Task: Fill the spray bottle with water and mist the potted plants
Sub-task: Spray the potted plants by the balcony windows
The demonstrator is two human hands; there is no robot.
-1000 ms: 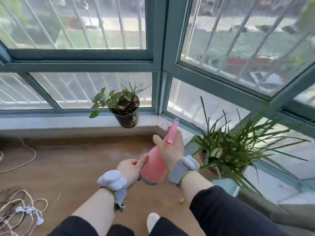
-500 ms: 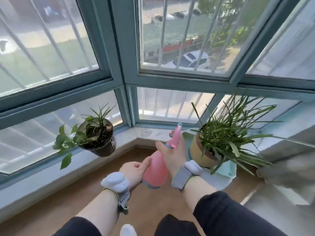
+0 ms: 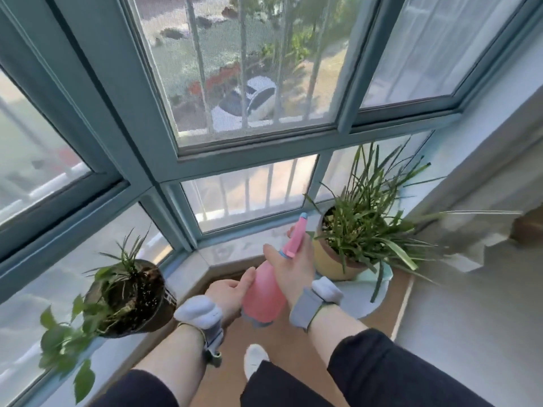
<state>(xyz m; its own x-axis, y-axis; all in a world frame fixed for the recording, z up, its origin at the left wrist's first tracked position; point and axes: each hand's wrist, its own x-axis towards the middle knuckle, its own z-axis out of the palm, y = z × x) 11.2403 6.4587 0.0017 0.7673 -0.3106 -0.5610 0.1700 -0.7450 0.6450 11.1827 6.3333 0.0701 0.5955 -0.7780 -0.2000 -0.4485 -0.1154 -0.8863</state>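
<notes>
I hold a pink spray bottle (image 3: 264,292) with both hands in the lower middle of the view. My right hand (image 3: 293,268) wraps its neck below the pink nozzle, which points up and right toward a grassy plant (image 3: 367,221) in a yellow-brown pot (image 3: 329,259). My left hand (image 3: 229,295) presses against the bottle's lower left side. A smaller plant in a dark pot (image 3: 126,298) stands on the sill to the left, with leafy stems trailing over its edge.
A pale stone window sill (image 3: 223,254) runs around the bay under teal window frames (image 3: 141,171). The yellow-brown pot rests on a light blue stand (image 3: 361,295). Brown floor (image 3: 282,342) lies below, with my white-socked foot (image 3: 255,359) on it. A grey curtain (image 3: 484,215) hangs at right.
My view has swung right and closer to the bay window. The dark pot now sits at lower left and the grassy plant lies just beyond the nozzle. Both hands keep their hold on the bottle.
</notes>
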